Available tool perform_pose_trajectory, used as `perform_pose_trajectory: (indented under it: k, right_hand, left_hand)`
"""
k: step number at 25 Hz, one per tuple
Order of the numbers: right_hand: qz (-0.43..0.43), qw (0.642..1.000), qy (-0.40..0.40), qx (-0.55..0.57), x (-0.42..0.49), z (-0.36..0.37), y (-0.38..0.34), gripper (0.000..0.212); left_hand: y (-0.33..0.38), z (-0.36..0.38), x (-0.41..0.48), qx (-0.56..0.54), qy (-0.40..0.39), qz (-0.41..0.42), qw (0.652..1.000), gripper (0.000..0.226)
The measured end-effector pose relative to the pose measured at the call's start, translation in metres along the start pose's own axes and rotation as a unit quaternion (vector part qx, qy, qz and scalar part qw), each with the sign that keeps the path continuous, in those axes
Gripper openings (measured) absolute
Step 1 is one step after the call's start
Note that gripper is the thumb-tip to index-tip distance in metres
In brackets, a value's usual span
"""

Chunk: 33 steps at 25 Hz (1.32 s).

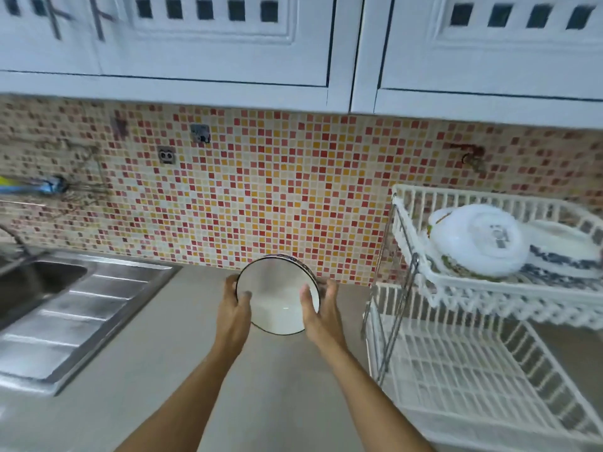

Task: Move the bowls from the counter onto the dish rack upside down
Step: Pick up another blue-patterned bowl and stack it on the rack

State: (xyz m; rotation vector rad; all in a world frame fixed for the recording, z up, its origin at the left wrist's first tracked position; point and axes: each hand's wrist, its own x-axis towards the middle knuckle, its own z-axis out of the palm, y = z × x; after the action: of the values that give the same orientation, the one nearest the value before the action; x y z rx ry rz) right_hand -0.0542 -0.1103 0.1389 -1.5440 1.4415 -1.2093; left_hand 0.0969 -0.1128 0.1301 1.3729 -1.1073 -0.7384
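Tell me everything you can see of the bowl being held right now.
The bowl is round, white and glossy inside, seemingly ceramic, with a thin dark rim and a dark pattern showing along its outer top edge. It is empty and tilted so its opening faces the camera, not yet upside down. The left hand and right hand grip opposite sides, thumbs inside the rim. It is held above the counter, left of the dish rack.

Bowl [277, 296] held between left hand [233, 313] and right hand [321, 316] above the counter [156, 380], sink [42, 282] far left, two-tier dish rack [473, 321] right with upturned bowls [479, 241] on its top tier, tiled wall [261, 197] behind, cabinets [228, 44] overhead.
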Motion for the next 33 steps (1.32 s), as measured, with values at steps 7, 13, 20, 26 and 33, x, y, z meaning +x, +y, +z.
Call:
perform_pose_trajectory:
  k: [7,13,20,26,33]
  right_hand:
    - [-0.164,0.974,0.060,0.142,-0.037,-0.061,-0.106,0.029]
    - [-0.329,0.933,0.107,0.099,-0.048,-0.155,-0.144,0.060]
    - [-0.295,0.952,0.061,-0.059,-0.034,-0.326,-0.117,0.112]
    - [-0.188,0.959,-0.001,-0.215,-0.016,-0.471,-0.084,0.120]
    - [-0.133,0.945,-0.058,-0.294,0.043,-0.542,-0.023,0.123]
  left_hand:
    - [0.150,-0.022,-0.027,-0.159,-0.031,0.131,0.978,0.035]
    - [0.214,0.016,-0.055,-0.092,-0.142,0.229,0.959,0.063]
    - [0.265,0.131,-0.084,-0.023,-0.284,0.348,0.893,0.096]
    - [0.289,0.259,-0.089,0.120,-0.353,0.356,0.857,0.091]
    - [0.294,0.368,-0.073,0.279,-0.415,0.260,0.826,0.098]
